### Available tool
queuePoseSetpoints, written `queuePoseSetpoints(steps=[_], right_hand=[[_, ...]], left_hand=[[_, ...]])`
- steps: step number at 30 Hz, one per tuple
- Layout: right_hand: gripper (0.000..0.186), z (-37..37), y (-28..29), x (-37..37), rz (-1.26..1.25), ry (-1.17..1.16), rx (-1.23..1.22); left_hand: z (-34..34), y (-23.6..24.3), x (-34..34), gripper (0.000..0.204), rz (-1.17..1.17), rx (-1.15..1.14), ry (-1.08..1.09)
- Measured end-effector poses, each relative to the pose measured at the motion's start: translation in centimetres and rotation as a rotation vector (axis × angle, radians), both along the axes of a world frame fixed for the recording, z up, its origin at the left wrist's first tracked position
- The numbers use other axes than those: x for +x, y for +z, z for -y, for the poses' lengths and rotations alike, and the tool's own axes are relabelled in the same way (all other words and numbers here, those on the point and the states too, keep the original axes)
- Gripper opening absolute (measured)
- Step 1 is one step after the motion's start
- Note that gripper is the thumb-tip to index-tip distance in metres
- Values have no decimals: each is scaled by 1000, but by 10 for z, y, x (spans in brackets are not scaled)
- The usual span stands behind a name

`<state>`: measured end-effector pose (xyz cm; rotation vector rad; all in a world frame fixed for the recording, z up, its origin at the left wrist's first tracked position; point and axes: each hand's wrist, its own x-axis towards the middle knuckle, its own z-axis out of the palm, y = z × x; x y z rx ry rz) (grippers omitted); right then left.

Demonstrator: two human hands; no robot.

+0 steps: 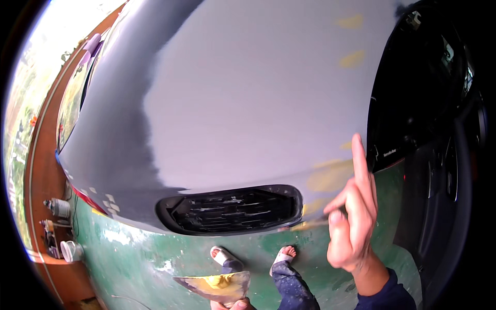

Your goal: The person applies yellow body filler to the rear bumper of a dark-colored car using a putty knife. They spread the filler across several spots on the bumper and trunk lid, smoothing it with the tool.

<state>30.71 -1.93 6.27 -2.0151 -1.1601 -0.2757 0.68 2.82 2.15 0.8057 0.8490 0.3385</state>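
Note:
A grey car body panel (248, 103) fills the middle, with a paler sanded-looking area on it. Several yellow filler patches lie along its right side, including a broad smear (328, 178). My right hand (354, 222) reaches up from the lower right with its index finger stretched out; no tool shows in it. Its fingertip is beside a small yellow patch; whether it touches the panel, I cannot tell. Low in the view, my left hand (232, 305) is closed on a putty knife (237, 287), partly cut off by the edge. Yellow filler (219, 280) sits on its wide blade.
Below the patches is a black rounded recess (232, 209) with a ridged inside. Dark window glass (413, 93) and a dark car door (444, 206) stand at the right. Containers (72, 251) stand by the left wall, and my sandalled feet are on the green floor (155, 258).

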Motion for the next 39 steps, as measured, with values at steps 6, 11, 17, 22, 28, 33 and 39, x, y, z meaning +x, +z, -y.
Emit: queuePoseSetpoints(steps=[6, 11, 17, 22, 28, 33, 39], right_hand=[[13, -46, 2, -18, 145, -92, -88], [15, -58, 6, -42, 95, 3, -272], [13, -55, 2, -46, -35, 40, -124], [16, -69, 4, -24, 121, -36, -53], [19, -90, 5, -59, 113, 137, -173], [12, -57, 16, -79, 156, 165, 15], [22, -44, -25, -39, 799, -65, 106]], left_hand=[[-46, 15, -13, 29, -85, 54, -55], [-57, 13, -18, 26, -65, -20, -67], [-57, 7, -16, 23, 16, 17, -54], [-59, 6, -16, 22, 44, 24, -61], [-62, 0, -28, 26, -39, 76, -22], [-58, -25, -52, 33, -162, 238, 51], [-65, -32, -60, 27, -185, 153, 12]])
